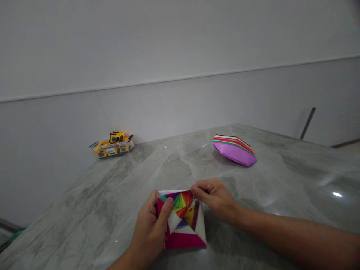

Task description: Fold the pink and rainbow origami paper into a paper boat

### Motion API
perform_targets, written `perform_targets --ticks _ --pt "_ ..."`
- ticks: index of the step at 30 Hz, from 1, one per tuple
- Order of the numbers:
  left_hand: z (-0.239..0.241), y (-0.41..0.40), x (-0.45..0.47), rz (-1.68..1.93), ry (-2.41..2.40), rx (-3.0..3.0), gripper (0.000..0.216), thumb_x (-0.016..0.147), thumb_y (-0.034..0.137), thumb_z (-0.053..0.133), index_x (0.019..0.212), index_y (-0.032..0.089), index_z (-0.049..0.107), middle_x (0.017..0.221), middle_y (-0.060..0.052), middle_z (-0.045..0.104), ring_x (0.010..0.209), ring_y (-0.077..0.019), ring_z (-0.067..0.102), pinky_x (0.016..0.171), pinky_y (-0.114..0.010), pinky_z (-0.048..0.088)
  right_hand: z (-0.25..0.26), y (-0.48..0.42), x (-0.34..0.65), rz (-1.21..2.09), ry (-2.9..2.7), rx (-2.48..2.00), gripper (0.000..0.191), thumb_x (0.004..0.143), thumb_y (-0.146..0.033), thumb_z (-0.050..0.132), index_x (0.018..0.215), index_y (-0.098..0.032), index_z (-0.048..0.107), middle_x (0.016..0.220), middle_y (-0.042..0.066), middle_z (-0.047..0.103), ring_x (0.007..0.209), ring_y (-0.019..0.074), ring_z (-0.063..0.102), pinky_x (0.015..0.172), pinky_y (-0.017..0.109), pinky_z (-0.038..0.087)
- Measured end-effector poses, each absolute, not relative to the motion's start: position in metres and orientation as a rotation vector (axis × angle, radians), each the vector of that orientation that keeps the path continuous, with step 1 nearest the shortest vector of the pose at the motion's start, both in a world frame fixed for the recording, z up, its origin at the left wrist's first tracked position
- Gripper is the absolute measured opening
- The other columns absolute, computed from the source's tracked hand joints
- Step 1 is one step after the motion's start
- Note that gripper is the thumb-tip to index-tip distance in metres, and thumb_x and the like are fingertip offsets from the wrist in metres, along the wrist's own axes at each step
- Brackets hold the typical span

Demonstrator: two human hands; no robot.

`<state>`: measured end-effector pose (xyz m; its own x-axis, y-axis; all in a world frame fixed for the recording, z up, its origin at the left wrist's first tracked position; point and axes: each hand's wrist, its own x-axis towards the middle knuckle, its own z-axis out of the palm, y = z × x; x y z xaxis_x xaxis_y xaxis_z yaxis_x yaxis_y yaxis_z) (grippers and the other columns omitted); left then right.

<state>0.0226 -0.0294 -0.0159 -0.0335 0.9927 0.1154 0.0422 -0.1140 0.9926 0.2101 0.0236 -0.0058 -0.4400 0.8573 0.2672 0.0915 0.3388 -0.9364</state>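
Near the surface edge: both hands pinch folded paper; left hand anchors, right hand should crease top corner squarely.

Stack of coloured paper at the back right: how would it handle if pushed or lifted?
The stack of coloured paper is probably light and floppy: thin sheets, edges bowed upward. On the glossy marble table it would likely slide easily. Loose sheets may fan apart or shear if pushed from one side.

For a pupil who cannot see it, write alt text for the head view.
Two hands, left hand and right hand, hold a partly folded multicoloured paper on a grey marble table. Farther back lie a stack of coloured paper and a yellow toy vehicle by the white wall.
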Motion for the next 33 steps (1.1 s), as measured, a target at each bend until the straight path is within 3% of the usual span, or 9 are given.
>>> perform_targets --ticks 6,10,12,14,17,19,25,29,33 --pt "-0.016 -0.026 0.025 1.303 1.250 1.289 0.036 0.082 0.054 0.056 0.099 0.024 0.045 0.050 0.008 0.055 0.038 -0.0127 0.050 0.036 -0.020 0.038 -0.005 0.015 0.204 1.506 -1.673 -0.776 0.042 0.076 -0.055 0.065 0.075 -0.013 0.069 0.066 0.003 0.067 0.058 0.0136 0.058 0.057 0.024 0.045" --pt "-0.015 -0.023 0.022 1.312 1.402 1.380 0.043 0.081 0.058 0.055 0.063 0.019 0.050 0.051 0.003 0.054 0.044 -0.0118 0.050 0.040 -0.020 0.037 -0.006 0.011 0.201 1.577 -1.629 -0.795 0.055 0.081 -0.064 0.053 0.066 -0.013 0.069 0.060 0.003 0.066 0.056 0.0149 0.059 0.052 0.024 0.043" --pt "-0.015 -0.021 0.021 1.309 1.442 1.367 0.048 0.080 0.061 0.054 0.057 0.019 0.049 0.049 0.002 0.053 0.044 -0.0118 0.048 0.041 -0.020 0.036 -0.008 0.012 0.201 1.628 -1.608 -0.799 0.059 0.081 -0.068 0.048 0.067 -0.014 0.069 0.059 0.004 0.066 0.057 0.0160 0.060 0.052 0.025 0.044" --pt "-0.014 -0.020 0.020 1.262 1.395 1.344 0.048 0.077 0.063 0.056 0.058 0.019 0.051 0.049 0.003 0.054 0.043 -0.0114 0.048 0.040 -0.020 0.036 -0.009 0.015 0.202 1.609 -1.615 -0.817 0.060 0.081 -0.068 0.048 0.066 -0.014 0.068 0.060 0.004 0.066 0.058 0.0164 0.061 0.054 0.025 0.045" --pt "-0.012 -0.018 0.017 1.205 1.316 1.336 0.045 0.074 0.060 0.063 0.063 0.017 0.055 0.050 0.002 0.058 0.042 -0.0103 0.048 0.039 -0.019 0.035 -0.011 0.022 0.204 1.583 -1.576 -0.828 0.047 0.073 -0.061 0.065 0.067 -0.014 0.066 0.063 0.003 0.067 0.059 0.0161 0.062 0.058 0.026 0.047" --pt "-0.011 -0.016 0.013 1.293 1.334 1.294 0.041 0.075 0.057 0.064 0.068 0.016 0.058 0.050 0.002 0.060 0.042 -0.0097 0.049 0.039 -0.017 0.034 -0.013 0.027 0.205 1.679 -1.500 -0.742 0.043 0.066 -0.053 0.075 0.079 -0.013 0.068 0.071 0.005 0.069 0.064 0.0170 0.064 0.064 0.028 0.049" --pt "-0.009 -0.009 0.009 1.603 1.163 0.913 0.034 0.072 0.047 0.072 0.077 0.018 0.056 0.047 0.008 0.055 0.039 -0.0069 0.047 0.040 -0.015 0.038 -0.012 0.023 0.202 1.865 -1.347 -0.442 0.058 0.063 -0.042 0.080 0.112 -0.016 0.062 0.102 0.009 0.069 0.089 0.0204 0.066 0.081 0.031 0.049" --pt "-0.007 -0.011 0.022 1.602 0.951 0.803 0.035 0.068 0.041 0.078 0.072 0.019 0.051 0.057 0.006 0.063 0.048 -0.0090 0.056 0.046 -0.017 0.044 -0.008 0.009 0.191 1.727 -1.476 -0.601 0.053 0.057 -0.026 0.084 0.107 -0.020 0.064 0.094 0.004 0.071 0.083 0.0202 0.066 0.075 0.031 0.051" --pt "-0.012 -0.007 0.023 1.572 0.843 0.888 0.030 0.074 0.037 0.074 0.070 0.019 0.051 0.070 0.002 0.069 0.064 -0.0128 0.064 0.060 -0.022 0.051 -0.007 0.009 0.186 1.571 -1.388 -0.736 0.036 0.064 -0.024 0.078 0.099 -0.019 0.068 0.091 0.005 0.073 0.082 0.0213 0.067 0.074 0.031 0.053"
